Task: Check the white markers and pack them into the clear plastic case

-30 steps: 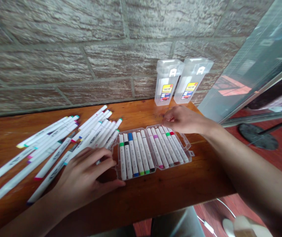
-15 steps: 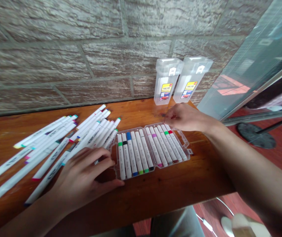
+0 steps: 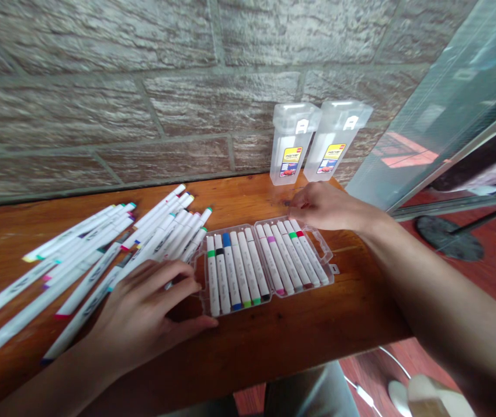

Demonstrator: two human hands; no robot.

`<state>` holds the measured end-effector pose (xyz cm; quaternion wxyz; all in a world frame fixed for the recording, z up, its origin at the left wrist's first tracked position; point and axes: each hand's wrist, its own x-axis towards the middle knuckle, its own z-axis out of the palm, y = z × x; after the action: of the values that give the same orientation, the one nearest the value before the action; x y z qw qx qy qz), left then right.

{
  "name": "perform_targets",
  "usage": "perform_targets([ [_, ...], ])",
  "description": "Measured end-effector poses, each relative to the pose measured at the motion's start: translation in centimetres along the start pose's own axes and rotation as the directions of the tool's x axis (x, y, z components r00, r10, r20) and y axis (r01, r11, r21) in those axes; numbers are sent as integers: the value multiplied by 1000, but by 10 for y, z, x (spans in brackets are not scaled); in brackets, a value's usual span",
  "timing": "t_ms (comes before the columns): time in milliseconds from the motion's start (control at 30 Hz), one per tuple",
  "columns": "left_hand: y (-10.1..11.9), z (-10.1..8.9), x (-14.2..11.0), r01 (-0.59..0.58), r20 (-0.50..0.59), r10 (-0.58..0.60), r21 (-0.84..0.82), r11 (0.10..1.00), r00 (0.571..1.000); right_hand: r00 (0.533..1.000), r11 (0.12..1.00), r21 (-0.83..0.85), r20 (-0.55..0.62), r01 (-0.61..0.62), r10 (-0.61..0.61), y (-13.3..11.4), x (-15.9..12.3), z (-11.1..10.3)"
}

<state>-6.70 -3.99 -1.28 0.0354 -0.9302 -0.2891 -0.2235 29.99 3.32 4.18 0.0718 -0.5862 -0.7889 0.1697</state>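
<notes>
A clear plastic marker case [image 3: 269, 292] lies opened flat on the wooden table, with a row of white markers [image 3: 254, 263] in each half. Their bands and ends show green, black, blue, purple and red. At the case's left end is my left hand [image 3: 148, 307], fingers apart and thumb reaching to the lower left corner; it holds no marker that I can see. Behind the case's far right corner, my right hand [image 3: 321, 205] is closed with fingertips together. Whatever those fingers pinch, if anything, is hidden. Loose white markers [image 3: 95, 231] lie in a pile beyond my left hand.
Two upright translucent plastic boxes [image 3: 294, 142] with yellow and blue labels stand against the stone brick wall [image 3: 178, 98]. The wooden table's front edge [image 3: 317, 362] runs above my knees. A glass panel [image 3: 417, 116] rises at the right.
</notes>
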Motion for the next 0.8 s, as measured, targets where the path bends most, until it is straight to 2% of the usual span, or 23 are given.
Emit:
perform_targets([
  [267, 0, 1, 0, -16, -30, 15, -33, 999, 999, 999, 999, 0, 10, -39, 39, -3, -1, -1],
  [433, 3, -2, -1, -19, -60, 17, -34, 999, 998, 998, 997, 56, -15, -55, 56, 0, 0, -1],
  [533, 4, -4, -1, 9, -67, -11, -30, 1000, 998, 986, 980, 133, -51, -151, 159, 5, 1, 0],
  [600, 6, -8, 0, 66, -74, -70, -46, 997, 995, 956, 907, 310, 18, -284, 293, 10, 1, 1],
  [700, 13, -17, 0, 229, -21, -234, -143, 963, 972, 934, 853, 385, 81, -352, 349, 16, -2, 0],
  [733, 16, -20, 0, 309, 23, -310, -188, 932, 950, 924, 837, 398, 96, -377, 370, 17, -5, -1],
  [800, 23, -25, -4, 481, 133, -463, -276, 832, 877, 911, 810, 420, 127, -409, 393, 17, -12, -4],
])
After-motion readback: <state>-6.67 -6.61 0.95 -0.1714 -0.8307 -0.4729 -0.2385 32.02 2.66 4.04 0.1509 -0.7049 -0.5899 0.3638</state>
